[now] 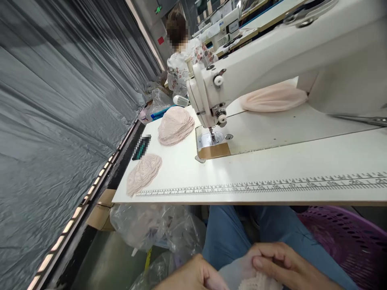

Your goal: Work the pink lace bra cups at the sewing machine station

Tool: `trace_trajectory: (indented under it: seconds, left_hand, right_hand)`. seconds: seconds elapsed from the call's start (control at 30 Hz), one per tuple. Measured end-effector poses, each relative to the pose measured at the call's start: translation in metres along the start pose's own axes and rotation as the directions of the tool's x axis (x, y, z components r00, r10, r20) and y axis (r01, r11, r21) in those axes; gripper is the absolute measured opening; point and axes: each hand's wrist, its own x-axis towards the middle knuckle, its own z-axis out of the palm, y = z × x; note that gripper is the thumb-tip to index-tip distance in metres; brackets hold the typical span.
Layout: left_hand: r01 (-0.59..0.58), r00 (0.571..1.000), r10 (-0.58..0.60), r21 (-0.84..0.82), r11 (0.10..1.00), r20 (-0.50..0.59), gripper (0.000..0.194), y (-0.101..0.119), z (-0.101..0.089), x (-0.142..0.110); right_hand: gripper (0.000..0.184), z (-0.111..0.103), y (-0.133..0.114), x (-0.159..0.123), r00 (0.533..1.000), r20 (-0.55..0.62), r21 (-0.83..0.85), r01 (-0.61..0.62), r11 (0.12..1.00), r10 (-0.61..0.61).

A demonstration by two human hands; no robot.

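Both hands low in lap, below table (272, 169) edge, on pale lace piece (256, 282).
Right hand (281, 264) fingers (272, 264) curled over it; left hand (193, 278) fingers closed beside, touching the fabric.

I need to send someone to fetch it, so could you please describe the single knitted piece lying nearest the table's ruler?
Start at the white sewing machine on the white table, then follow the printed ruler to its left end. There lies a flat pale pink lace piece. Unlike the piled stack behind it, it is one thin layer, just below a small dark object.
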Motion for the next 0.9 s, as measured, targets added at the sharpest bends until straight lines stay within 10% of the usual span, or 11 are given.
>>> trace_trajectory:
  seconds: [0.9]
  left_hand:
    - [-0.157, 0.987, 0.154, 0.087, 0.984, 0.036, 0.053, 0.025, -0.005, 0.013]
  right_hand:
    - [0.028, -0.004, -0.023, 0.014, 0.969, 0.167, -0.184, -0.148, 0.972, 0.18]
